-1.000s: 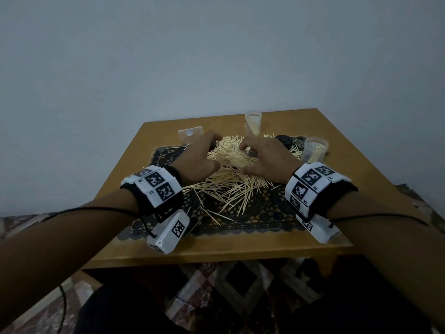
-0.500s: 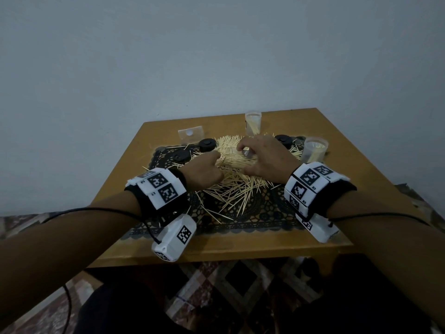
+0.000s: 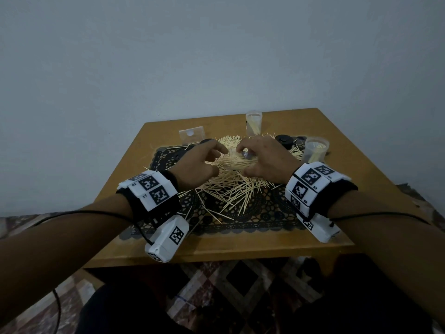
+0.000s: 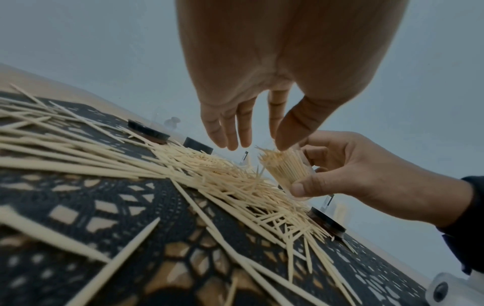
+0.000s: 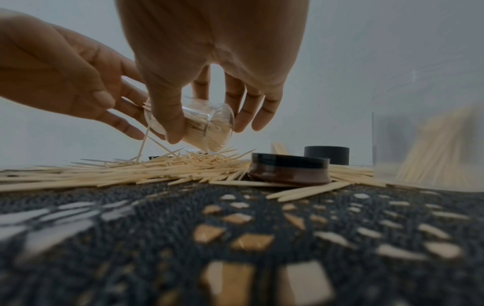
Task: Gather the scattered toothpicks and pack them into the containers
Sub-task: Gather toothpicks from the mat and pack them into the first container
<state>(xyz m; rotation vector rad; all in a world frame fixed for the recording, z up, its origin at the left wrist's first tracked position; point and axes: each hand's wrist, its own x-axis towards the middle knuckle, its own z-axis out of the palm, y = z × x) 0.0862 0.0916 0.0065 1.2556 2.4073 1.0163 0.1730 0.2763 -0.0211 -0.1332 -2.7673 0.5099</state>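
Loose toothpicks [image 3: 231, 189] lie heaped on a black lace mat [image 3: 265, 218]; the heap also shows in the wrist views [image 4: 183, 161] [image 5: 157, 167]. My right hand [image 3: 242, 162] [image 5: 207, 132] grips a small clear container [image 3: 233, 154] [image 4: 285, 169] [image 5: 209, 124], tilted on its side just above the heap and packed with toothpicks. My left hand [image 3: 216, 153] [image 4: 256, 145] is at the container's mouth. Its fingers are nearly straight and its thumb touches the toothpick tips. One toothpick hangs below the mouth in the right wrist view.
Two more clear containers holding toothpicks stand upright, one at the back [image 3: 253, 124], one at the right [image 3: 315, 150] [image 5: 419, 149]. A clear plastic box [image 3: 192, 136] sits back left. Black lids [image 3: 284, 139] [image 5: 288, 167] lie on the mat. The wooden table's front edge [image 3: 240, 244] is near.
My left hand has left the heap and come right and up to the container's mouth, its fingers uncurling. The right hand has lifted the container slightly.
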